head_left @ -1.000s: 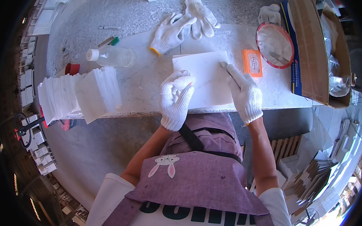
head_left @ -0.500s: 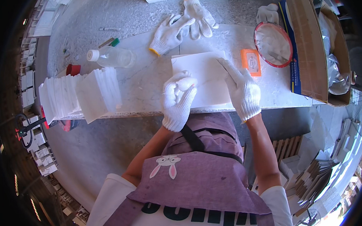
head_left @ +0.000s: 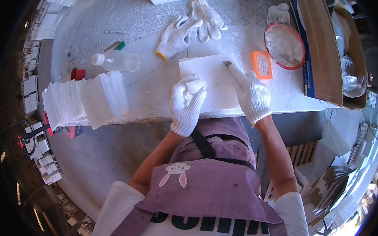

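Observation:
My left hand (head_left: 186, 104), in a white knit glove, is closed around a smooth white lump (head_left: 195, 86) at the lower left of a white flat panel (head_left: 215, 81). My right hand (head_left: 253, 96), gloved the same way, grips a small flat-bladed scraper (head_left: 227, 64). Only its dark metal tip shows beyond the fingertips, over the panel's upper right corner; its handle is hidden. An orange box (head_left: 261, 65) lies just right of this hand. Beyond it sits a red-rimmed bowl (head_left: 284, 46) of white paste or powder, with something flat inside.
Stacked white slabs (head_left: 66, 102) stand at the table's front left, near a clear bottle (head_left: 121, 61) and a red cap (head_left: 78, 74). Spare gloves (head_left: 178, 36) lie at the back. A cardboard box (head_left: 321, 49) with plastic bags blocks the right side.
My right hand has tilted slightly and shifted a little left, so the scraper's dark tip shows more plainly. My left hand keeps its hold on the white lump, nearly still.

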Demonstrator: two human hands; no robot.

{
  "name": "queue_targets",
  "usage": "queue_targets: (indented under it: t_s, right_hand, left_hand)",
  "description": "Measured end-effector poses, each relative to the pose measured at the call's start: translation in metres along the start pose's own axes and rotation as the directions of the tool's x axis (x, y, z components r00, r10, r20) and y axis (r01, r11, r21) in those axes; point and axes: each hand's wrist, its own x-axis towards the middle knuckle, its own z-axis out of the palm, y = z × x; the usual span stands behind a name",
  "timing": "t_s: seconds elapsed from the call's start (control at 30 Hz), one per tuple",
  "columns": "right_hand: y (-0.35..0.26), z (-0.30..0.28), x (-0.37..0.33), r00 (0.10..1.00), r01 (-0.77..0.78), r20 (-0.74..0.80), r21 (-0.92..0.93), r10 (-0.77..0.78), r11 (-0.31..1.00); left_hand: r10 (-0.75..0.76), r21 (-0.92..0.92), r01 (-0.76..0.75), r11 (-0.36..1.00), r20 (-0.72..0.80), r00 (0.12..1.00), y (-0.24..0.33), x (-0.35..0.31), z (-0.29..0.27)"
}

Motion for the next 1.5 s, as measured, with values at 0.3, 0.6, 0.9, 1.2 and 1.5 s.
queue_targets:
  t_s: [0.3,0.6,0.9,1.2,1.5]
  right_hand:
    - [0.0,-0.01,-0.009,1.0,0.019,-0.005,0.08,-0.019,0.997]
    - [-0.002,-0.003,-0.013,0.996,0.012,0.088,-0.055,-0.007,0.998]
    - [-0.006,-0.002,0.0,0.999,0.002,-0.045,-0.004,-0.002,1.0]
    - [-0.015,-0.014,-0.017,0.988,-0.061,0.142,0.001,0.06,0.998]
    - [-0.006,0.008,0.001,0.999,-0.038,0.029,-0.043,0.04,0.998]
  left_hand:
    - [-0.095,-0.016,0.094,0.995,-0.024,0.995,0.007,0.001,0.004]
    - [-0.103,0.006,0.103,0.995,-0.016,0.995,0.009,0.003,0.005]
    - [-0.122,-0.002,0.122,0.993,-0.008,0.992,0.008,0.003,0.005]
    - [-0.051,-0.01,0.051,0.999,-0.03,0.998,0.012,0.014,0.0]
    - [-0.064,0.171,0.08,0.982,-0.096,0.993,0.022,0.033,0.002]
